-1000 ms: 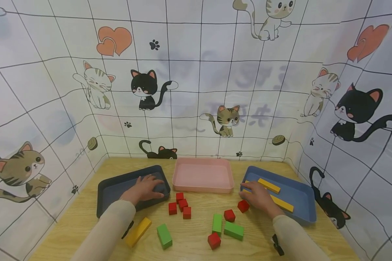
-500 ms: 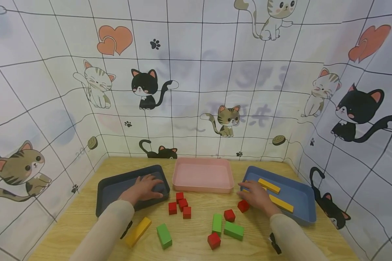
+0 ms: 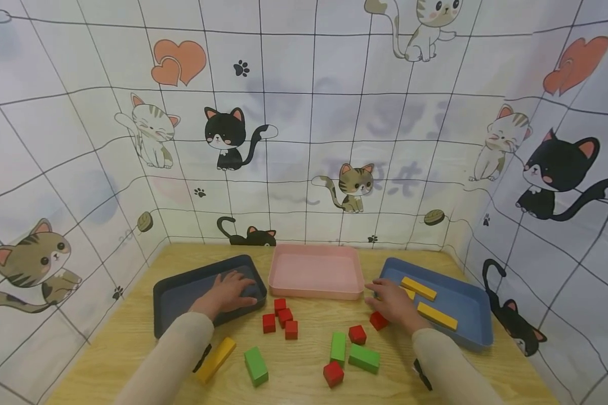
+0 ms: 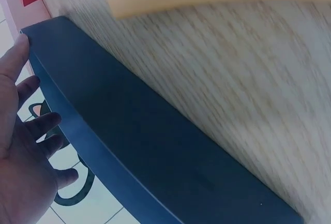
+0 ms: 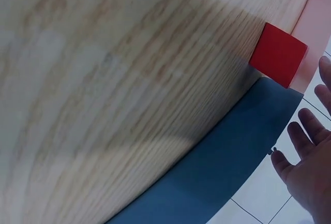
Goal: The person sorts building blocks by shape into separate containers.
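Observation:
My left hand [image 3: 226, 293] hovers over the right end of the dark tray [image 3: 169, 306], fingers loosely spread and holding nothing. In the left wrist view its thumb appears close to the tray's corner; I cannot tell if it touches. Over the left end of the blue tray [image 3: 466, 306] is my right hand [image 3: 392, 304], its fingers relaxed and nothing held. Yellow blocks [image 3: 437, 316] lie in that tray, one partly hidden by the hand. A red cube [image 3: 378, 320] sits beside the right hand, just outside the blue tray's wall [image 5: 227, 146].
Between the two trays stands a pink tray [image 3: 316, 273]. Red cubes [image 3: 285, 318] cluster in front of it. Nearer are green blocks [image 3: 255, 365], a yellow block [image 3: 217, 360] by the left sleeve and another red cube [image 3: 333, 373]. A cat-print curtain [image 3: 294, 140] surrounds the table.
My right hand has drifted a little left, towards the pink tray, uncovering more of the yellow blocks. The left hand has stayed almost still. No block has visibly moved.

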Available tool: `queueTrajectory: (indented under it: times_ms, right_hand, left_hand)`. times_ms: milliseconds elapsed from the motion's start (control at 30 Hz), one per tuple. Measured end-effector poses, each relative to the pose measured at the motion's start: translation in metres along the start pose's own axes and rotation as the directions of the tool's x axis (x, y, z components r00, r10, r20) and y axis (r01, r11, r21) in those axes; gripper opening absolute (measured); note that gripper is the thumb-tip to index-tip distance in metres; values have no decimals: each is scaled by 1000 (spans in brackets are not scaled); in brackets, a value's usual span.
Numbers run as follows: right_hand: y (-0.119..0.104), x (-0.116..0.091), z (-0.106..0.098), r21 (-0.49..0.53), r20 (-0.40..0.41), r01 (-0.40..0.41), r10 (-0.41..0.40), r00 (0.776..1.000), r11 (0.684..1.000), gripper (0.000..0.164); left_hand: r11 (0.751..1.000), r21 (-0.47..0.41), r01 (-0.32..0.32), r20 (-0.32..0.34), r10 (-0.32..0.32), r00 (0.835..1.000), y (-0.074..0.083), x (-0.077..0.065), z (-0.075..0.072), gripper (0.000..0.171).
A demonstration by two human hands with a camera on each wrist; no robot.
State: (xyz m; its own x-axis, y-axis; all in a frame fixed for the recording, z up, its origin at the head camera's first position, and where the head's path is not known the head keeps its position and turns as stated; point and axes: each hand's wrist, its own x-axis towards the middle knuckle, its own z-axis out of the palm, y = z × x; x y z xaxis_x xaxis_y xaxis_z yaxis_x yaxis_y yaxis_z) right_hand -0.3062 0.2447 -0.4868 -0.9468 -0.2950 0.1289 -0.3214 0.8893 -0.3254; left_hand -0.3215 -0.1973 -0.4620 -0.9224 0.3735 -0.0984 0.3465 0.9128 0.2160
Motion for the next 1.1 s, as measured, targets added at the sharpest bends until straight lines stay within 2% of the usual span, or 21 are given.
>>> queueTrajectory:
  times_ms: [300,467,633,867,1100]
  right_hand:
    - [5,4,-1,11,-4,47,-47,999,999,40]
    - [7,3,-1,32,16,48,-49,999,998,40]
    - [9,5,0,5,27,66,-66,997,998,39]
    - [12,8,1,-37,60,65,-62,996,997,38]
    - [12,8,-2,-24,58,79,-78,995,997,38]
  left_hand:
    - [1000,-2,-6,-15,6,1000,4,-1,3,57]
    - [1000,-7,-8,-18,8,1000,1,-6,1,56]
    - [1000,-20,-24,-39,24,999,-2,-9,0,57]
    - [998,-28,-63,-57,61,997,-6,-17,-2,56]
    - [996,-37,-85,-70,82,994,-6,-27,-3,55]
